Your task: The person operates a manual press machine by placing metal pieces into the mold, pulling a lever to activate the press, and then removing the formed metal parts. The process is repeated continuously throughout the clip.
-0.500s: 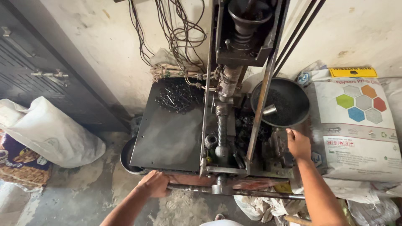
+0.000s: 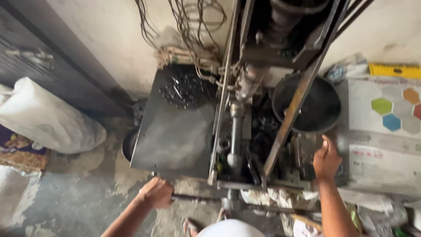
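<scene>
Left hand (image 2: 156, 193) clenched around horizontal lever bar (image 2: 197, 198), bar running rightward; right hand (image 2: 326, 160), fingers loosely curled, beside dark bowl (image 2: 307, 105)

A dark metal lever bar (image 2: 193, 198) runs level along the near edge of the machine, its left end wrapped in the left hand (image 2: 156, 193). Farther right, a black round pan (image 2: 320, 107) sits tilted on the machine, just beyond the right hand (image 2: 326, 159).

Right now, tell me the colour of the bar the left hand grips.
Dark grey metal bar, head view.
</scene>
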